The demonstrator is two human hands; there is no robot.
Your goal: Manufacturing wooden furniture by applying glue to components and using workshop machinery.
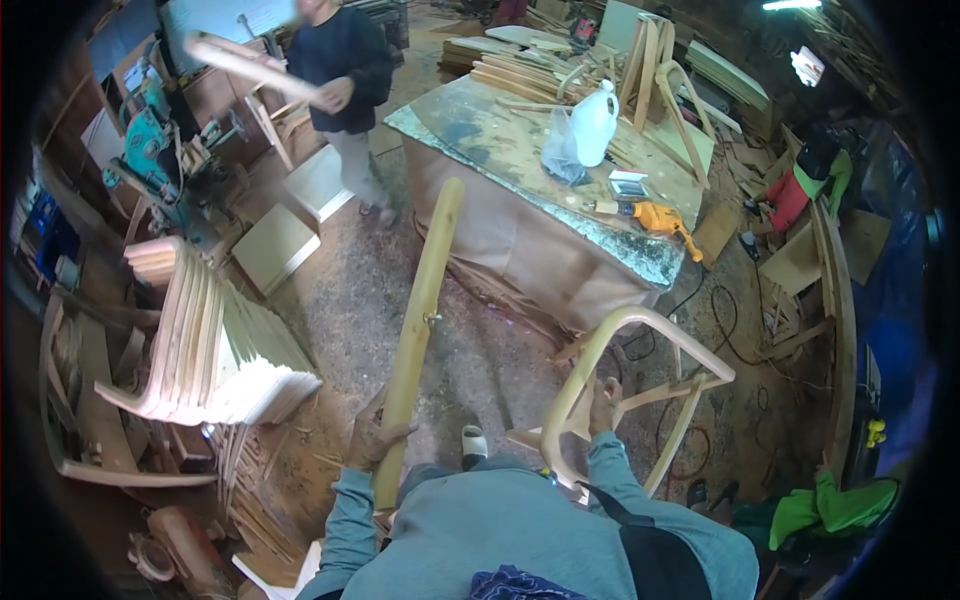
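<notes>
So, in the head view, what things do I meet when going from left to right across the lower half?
Stack of curved wooden pieces → left hand gripping a long wooden post → right hand on a bent wooden chair frame → green cloth.

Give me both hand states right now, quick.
Left hand: closed around the long wooden pole, gripping it low down.
Right hand: closed on the bent wooden chair frame, fingers wrapped over its curved rail.
</notes>
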